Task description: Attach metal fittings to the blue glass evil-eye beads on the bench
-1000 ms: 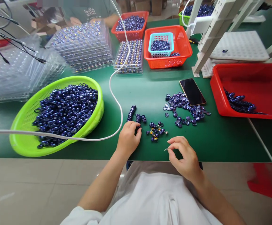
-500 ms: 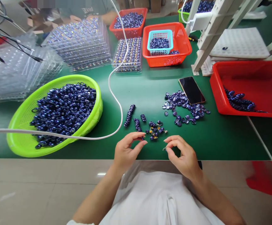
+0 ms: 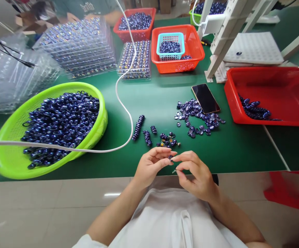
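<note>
Just past the table's front edge, my left hand (image 3: 153, 166) pinches a small glossy dark blue piece (image 3: 170, 157) between thumb and fingers. My right hand (image 3: 197, 174) comes in from the right, its index fingertip at that blue piece. Between its thumb and another finger sits a tiny silvery piece (image 3: 174, 171), too small to name. Beyond the hands lies a loose pile of blue and gold pieces (image 3: 168, 140). Rows of stacked blue rings (image 3: 138, 127) lie to its left. Flat dark blue caps (image 3: 195, 113) are scattered farther right.
A green basket (image 3: 101, 120) of blue rings stands left, with a white cable (image 3: 118, 93) across it. Clear trays (image 3: 87, 48), an orange basket (image 3: 198, 51), a red bin (image 3: 232, 100), a phone (image 3: 206, 98) and a metal post (image 3: 224, 38) stand around. A person sits opposite.
My hands have come together; the right one moved left so its fingertip meets the piece in the left. The left hand moved slightly right, away from the ring rows. The view shifted a little.
</note>
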The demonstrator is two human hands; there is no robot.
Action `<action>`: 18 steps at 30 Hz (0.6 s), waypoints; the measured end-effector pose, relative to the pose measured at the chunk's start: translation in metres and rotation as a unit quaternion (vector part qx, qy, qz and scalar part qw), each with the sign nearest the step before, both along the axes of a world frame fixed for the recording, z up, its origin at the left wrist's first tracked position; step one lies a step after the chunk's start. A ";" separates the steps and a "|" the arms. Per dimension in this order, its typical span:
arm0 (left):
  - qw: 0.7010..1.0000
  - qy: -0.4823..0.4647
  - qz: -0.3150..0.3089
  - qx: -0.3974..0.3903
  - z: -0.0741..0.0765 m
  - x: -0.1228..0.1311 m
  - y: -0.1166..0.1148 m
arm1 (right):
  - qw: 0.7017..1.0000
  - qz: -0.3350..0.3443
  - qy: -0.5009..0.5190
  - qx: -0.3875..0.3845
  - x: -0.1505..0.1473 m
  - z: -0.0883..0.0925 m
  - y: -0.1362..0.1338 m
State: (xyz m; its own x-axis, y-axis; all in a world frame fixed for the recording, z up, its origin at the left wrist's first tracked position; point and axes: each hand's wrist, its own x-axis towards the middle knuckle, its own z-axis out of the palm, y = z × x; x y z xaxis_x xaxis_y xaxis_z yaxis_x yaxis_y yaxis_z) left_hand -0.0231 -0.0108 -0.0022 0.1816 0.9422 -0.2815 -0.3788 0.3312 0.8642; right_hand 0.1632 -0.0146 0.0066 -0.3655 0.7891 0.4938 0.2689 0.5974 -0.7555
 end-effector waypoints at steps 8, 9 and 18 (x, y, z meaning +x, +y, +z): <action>0.998 0.058 -0.030 0.005 0.009 0.002 0.002 | 0.999 -0.040 -0.002 -0.035 -0.005 -0.001 0.001; 0.998 0.062 -0.029 0.004 0.010 0.002 0.002 | 0.998 -0.041 0.005 -0.047 -0.005 -0.001 0.001; 0.992 0.123 0.011 0.024 0.003 0.007 -0.002 | 0.984 -0.074 0.049 -0.154 -0.005 0.002 0.002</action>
State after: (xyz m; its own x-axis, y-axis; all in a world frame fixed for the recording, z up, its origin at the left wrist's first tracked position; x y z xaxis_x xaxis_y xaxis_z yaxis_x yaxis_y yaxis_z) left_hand -0.0161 -0.0124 0.0006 0.0913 0.9587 -0.2693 -0.1611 0.2811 0.9461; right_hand 0.1580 -0.0128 0.0090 -0.1990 0.9474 0.2506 0.2532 0.2967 -0.9208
